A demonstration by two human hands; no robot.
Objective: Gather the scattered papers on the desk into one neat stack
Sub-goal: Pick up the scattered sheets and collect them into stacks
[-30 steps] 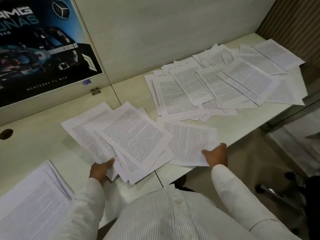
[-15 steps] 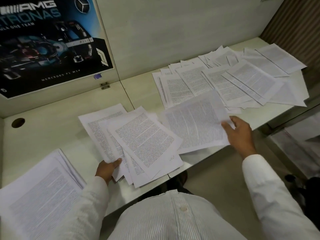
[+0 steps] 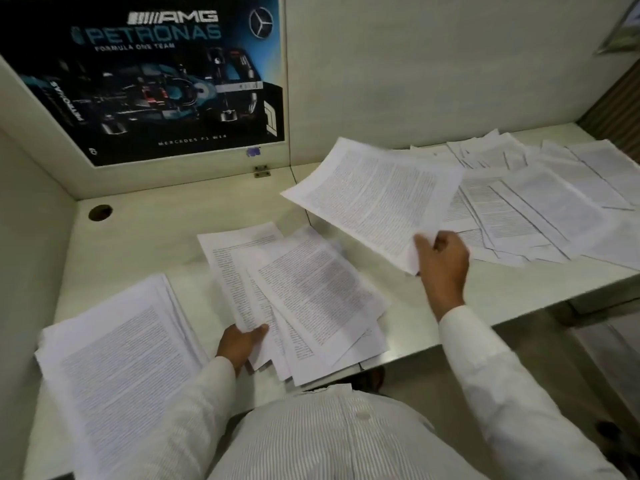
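sheet (image 3: pixel 370 199) lifted, right hand (image 3: pixel 443 258) pinching corner

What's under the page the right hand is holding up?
Below the raised page bare desk shows, and scattered papers peek out at its right. What lies directly behind it is covered.

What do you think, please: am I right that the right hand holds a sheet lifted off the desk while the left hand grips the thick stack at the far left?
Not quite: the head view shows the left hand gripping the fanned bundle in the middle, not the thick stack at the far left. The right hand does hold a sheet lifted off the desk.
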